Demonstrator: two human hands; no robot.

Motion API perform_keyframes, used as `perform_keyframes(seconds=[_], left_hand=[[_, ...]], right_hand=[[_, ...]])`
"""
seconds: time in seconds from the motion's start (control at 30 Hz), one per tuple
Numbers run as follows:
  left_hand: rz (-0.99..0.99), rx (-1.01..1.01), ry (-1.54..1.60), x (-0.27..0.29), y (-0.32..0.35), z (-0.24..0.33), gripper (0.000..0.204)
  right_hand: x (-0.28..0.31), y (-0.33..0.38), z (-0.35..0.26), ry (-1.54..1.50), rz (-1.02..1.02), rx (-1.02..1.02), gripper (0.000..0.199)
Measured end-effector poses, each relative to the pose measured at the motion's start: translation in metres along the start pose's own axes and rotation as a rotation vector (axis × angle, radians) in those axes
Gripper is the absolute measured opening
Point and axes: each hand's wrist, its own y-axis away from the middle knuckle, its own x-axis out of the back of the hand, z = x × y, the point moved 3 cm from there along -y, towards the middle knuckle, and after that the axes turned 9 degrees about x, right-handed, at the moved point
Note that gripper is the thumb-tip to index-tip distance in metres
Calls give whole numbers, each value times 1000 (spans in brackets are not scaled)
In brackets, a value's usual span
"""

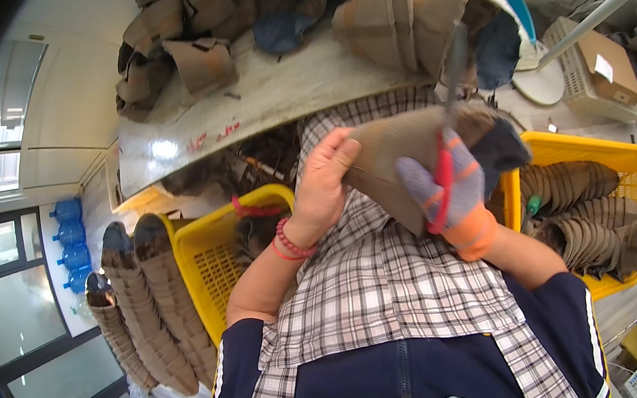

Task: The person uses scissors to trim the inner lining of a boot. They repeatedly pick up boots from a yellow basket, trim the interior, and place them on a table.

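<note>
Grey and orange, the glove (pixel 475 231) on your right hand (pixel 453 194) is closed around the red handles of a pair of scissors (pixel 443 172), whose blades point up and away from you. The fingers of that hand also lie against the brown cloth piece (pixel 394 153). Your bare left hand (pixel 325 180) has its thumb and fingers clamped together on the left edge of that piece, so it is up in front of you, over your checked apron (pixel 395 291), its dark end to the right. A red bead bracelet (pixel 295 238) circles your left wrist.

Beyond your hands, a pale table (pixel 208 118) carries a larger brown piece (pixel 395 27) and a heap of similar pieces (pixel 215 5) on its left. To your right, a yellow basket (pixel 587 145) holds nested brown stacks (pixel 574 235). To your left is another yellow basket (pixel 204 256), with long brown rows (pixel 158 299) beside it. Farther off, blue water jugs (pixel 72 246) line the wall.
</note>
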Motion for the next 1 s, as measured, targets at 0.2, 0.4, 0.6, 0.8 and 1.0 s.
perform_keyframes(seconds=[0.2, 0.4, 0.6, 0.8, 1.0], left_hand=[[359, -279, -175, 104, -126, 14, 31], [1, -190, 32, 86, -218, 26, 29], [-156, -101, -2, 42, -195, 42, 35], [-230, -97, -60, 28, -184, 49, 37], [-284, -34, 109, 41, -187, 41, 43]], right_hand=[[93, -24, -3, 521, 325, 176, 25], [124, -128, 65, 552, 207, 285, 29], [126, -154, 98, -411, 54, -98, 26], [85, -171, 83, 64, -203, 24, 42], [96, -207, 125, -486, -320, -82, 38]])
